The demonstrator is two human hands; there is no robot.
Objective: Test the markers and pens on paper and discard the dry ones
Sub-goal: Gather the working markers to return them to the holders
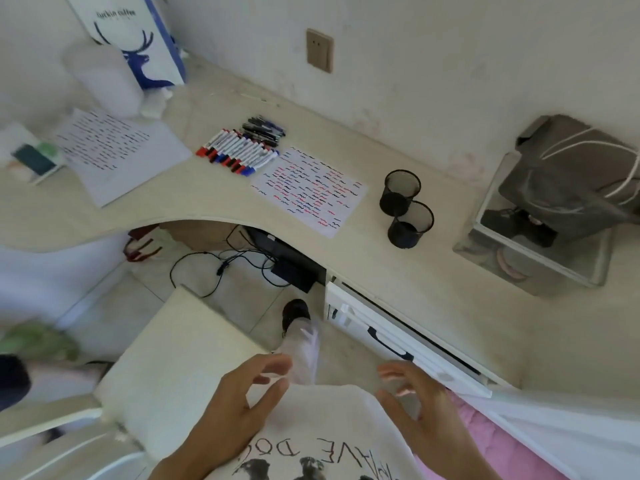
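Note:
Several whiteboard markers [237, 152] with red, blue and black caps lie in a row on the desk [433, 292], with a bunch of dark pens [263, 130] just behind them. To their right lies a test sheet [310, 190] covered in red, blue and black squiggles. A second scribbled sheet [114, 150] lies at the left. Two black mesh pen cups [405, 207] stand to the right of the test sheet. My left hand [239, 400] and my right hand [415, 400] hover low in front of my body, far from the desk top, fingers loosely spread, holding nothing.
A white chair [173, 358] stands at the lower left. A white drawer unit [391, 344] sits under the desk on the right. A clear box with a grey bag [568, 181] is at the far right, a paper bag with a deer print [138, 39] at the back left, cables on the floor.

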